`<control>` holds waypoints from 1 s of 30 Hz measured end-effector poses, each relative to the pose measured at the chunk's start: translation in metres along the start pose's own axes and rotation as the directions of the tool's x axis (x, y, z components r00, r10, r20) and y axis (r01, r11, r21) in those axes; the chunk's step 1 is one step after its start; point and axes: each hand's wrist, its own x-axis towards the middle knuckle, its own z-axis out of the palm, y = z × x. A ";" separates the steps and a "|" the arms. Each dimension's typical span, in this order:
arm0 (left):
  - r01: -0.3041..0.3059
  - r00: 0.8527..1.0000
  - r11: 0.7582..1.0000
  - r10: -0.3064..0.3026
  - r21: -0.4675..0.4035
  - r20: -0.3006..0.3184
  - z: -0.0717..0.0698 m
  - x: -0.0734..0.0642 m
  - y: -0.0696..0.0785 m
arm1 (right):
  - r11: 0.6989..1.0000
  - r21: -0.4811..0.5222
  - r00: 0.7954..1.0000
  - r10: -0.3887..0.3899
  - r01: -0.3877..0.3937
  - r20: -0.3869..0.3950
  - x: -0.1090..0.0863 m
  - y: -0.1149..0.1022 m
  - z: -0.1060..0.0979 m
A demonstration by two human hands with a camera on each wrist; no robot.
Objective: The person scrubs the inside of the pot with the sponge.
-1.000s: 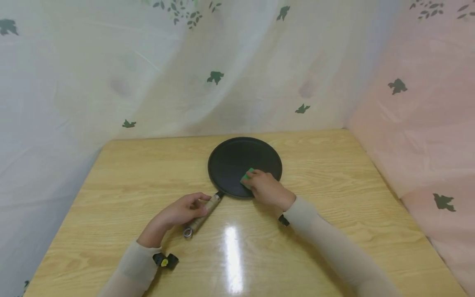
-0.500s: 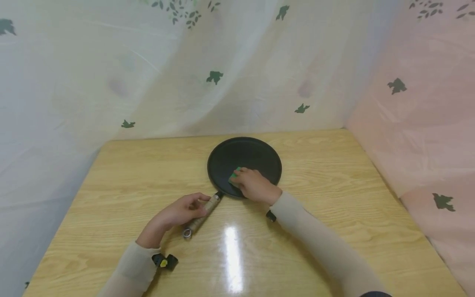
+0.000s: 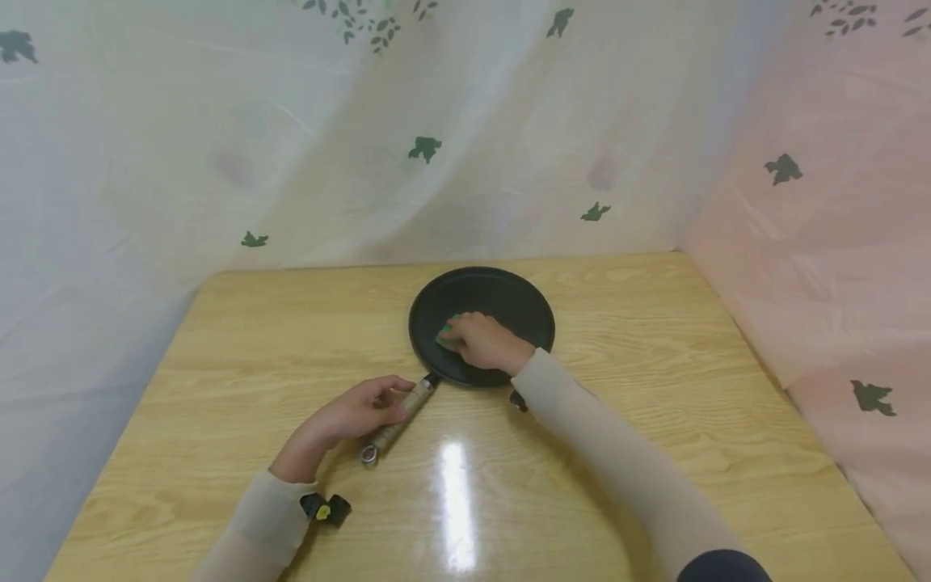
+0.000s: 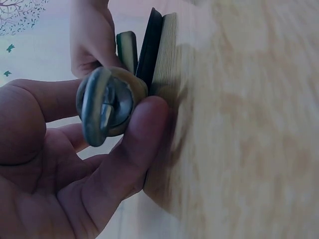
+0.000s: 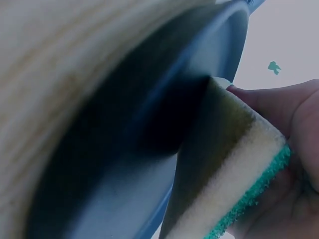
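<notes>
Sponge (image 5: 239,172) is pinched by right hand (image 3: 489,338), handle (image 3: 394,426) by left hand (image 3: 358,412); pan (image 3: 483,293) might be swivelled if handle is loosely held.

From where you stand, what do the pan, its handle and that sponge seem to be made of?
The pan: probably metal with a dark, satiny coating, judging by its soft sheen.
Its handle: dull tan, so perhaps wood or wood-look plastic.
The sponge: likely matte synthetic foam, pale and fuzzy-sided, with a scouring layer whose rough green edge looks fibrous.
</notes>
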 end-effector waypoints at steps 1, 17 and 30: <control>0.002 1.000 1.000 -0.002 0.000 0.000 0.000 0.000 0.000 | 1.000 0.001 1.000 0.013 -0.013 0.002 0.002 0.000 -0.001; -0.010 1.000 1.000 0.010 -0.012 0.011 -0.001 0.000 0.002 | 0.991 0.010 0.991 0.132 -0.132 -0.012 0.021 0.022 -0.013; 0.008 1.000 1.000 -0.008 -0.014 0.005 -0.001 0.001 0.001 | 0.983 -0.033 0.983 0.177 -0.178 -0.040 0.011 0.043 -0.024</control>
